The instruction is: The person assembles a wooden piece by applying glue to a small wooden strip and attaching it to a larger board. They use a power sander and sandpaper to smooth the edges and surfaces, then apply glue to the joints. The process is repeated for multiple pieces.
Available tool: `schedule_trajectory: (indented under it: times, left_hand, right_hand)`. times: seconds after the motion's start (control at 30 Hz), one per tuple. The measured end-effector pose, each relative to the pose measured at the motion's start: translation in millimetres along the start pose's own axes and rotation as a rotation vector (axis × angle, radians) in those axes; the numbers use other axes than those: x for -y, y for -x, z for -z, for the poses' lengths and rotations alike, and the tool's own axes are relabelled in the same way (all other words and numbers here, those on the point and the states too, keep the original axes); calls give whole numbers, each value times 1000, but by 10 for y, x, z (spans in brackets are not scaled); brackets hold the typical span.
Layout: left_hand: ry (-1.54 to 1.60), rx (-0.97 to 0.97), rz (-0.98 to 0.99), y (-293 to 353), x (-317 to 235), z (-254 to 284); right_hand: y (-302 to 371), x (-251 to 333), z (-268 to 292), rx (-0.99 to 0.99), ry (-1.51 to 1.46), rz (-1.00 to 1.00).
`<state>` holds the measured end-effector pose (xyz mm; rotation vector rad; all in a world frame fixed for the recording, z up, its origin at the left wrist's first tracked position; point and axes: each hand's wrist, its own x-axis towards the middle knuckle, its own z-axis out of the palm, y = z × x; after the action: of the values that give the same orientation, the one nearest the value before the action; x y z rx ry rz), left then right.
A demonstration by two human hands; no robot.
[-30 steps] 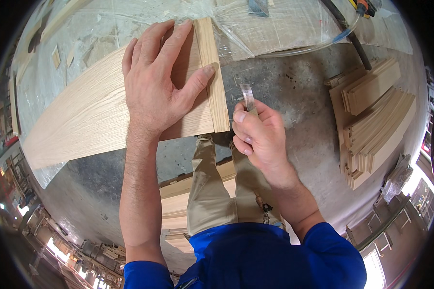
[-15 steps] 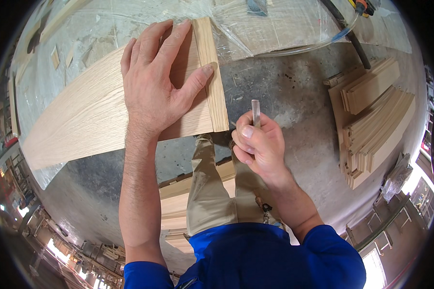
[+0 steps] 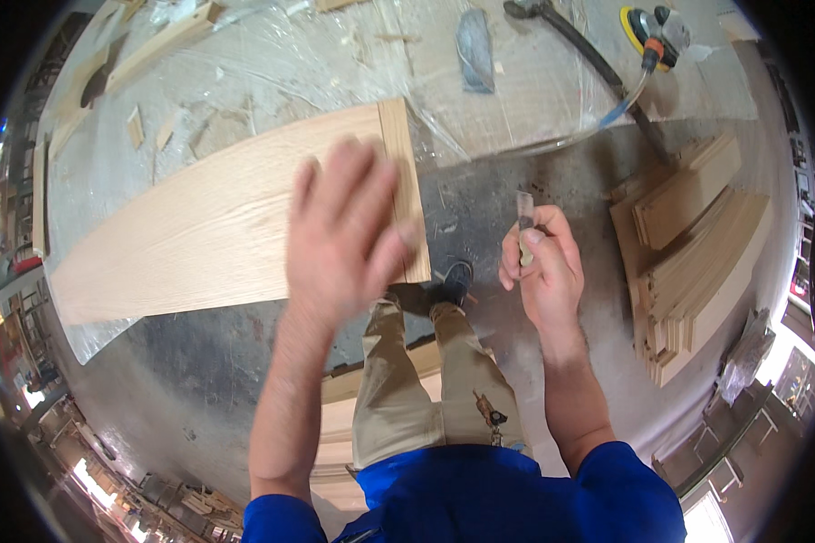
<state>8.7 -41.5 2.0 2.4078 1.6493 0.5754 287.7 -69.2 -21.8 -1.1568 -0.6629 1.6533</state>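
Observation:
A long wooden board (image 3: pixel 190 208) lies on the plastic-covered table, tapering toward the left, with a narrow wood strip (image 3: pixel 398 149) across its right end. My left hand (image 3: pixel 344 240) is over the board near that strip, fingers spread and blurred by motion; whether it touches the wood I cannot tell. Right of the board's end, above the floor, my right hand (image 3: pixel 552 262) is closed round a small flat-bladed tool (image 3: pixel 525 213). Its square-ended metal blade points up and away from me, and a pale handle part shows between the fingers.
Plastic sheeting (image 3: pixel 272 54) covers the table, which holds wood scraps, a grey-blue block (image 3: pixel 476 54) and a sander (image 3: pixel 656 36) with its hose. A dark hose (image 3: pixel 580 50) hangs over the edge. Stacked curved boards (image 3: pixel 706 262) stand at the right; more wood (image 3: pixel 335 425) lies by my legs.
My left hand has come off the strip and moved toward me and to the right. My right hand has shifted right with the flat-bladed tool. More of the table's far side now shows.

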Motion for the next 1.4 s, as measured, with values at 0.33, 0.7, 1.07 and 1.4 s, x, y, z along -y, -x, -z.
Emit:
schedule_trajectory:
  times: [0.33, 0.7, 1.07, 1.4]
  left_hand:
    - [-45, 127, 98, 750, -704, -46]
    - [21, 61, 126, 999, -827, -106]
    - [36, 20, 77, 989, -711, -86]
    - [68, -12, 87, 1018, -669, -143]
  right_hand:
    - [-422, 340, -216, -35, 584, 283]
    - [-1626, 858, -838, 122, 1022, 551]
    - [-1434, 543, -1031, 377, 1174, 919]
    - [-1523, 586, -1149, 417, 1185, 481]
